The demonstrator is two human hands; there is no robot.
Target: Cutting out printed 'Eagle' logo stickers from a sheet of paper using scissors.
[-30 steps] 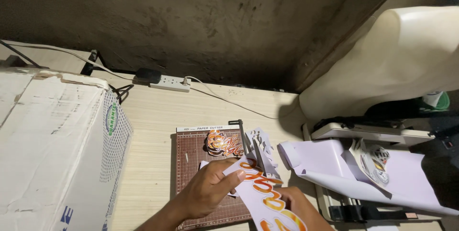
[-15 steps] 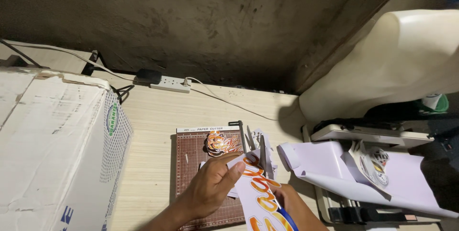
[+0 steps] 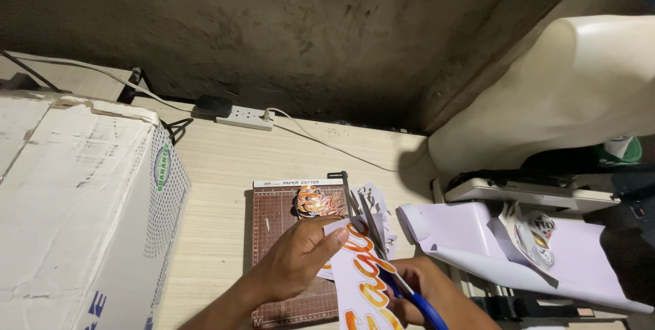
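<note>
Printed sheet w/ orange lettering: thin, light, floppy, tears easily; best gripped at edge near cut line. Held above brown cutting mat on desk. Left hand pinches sheet's top-left edge, fingers curled. Right hand closed round blue-handled scissors, blades part open on sheet.

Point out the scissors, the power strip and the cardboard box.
scissors (image 3: pixel 372 231): head view, on the metal blades.
power strip (image 3: pixel 244 118): head view, middle of its white body.
cardboard box (image 3: pixel 75 200): head view, on its top face.
</note>
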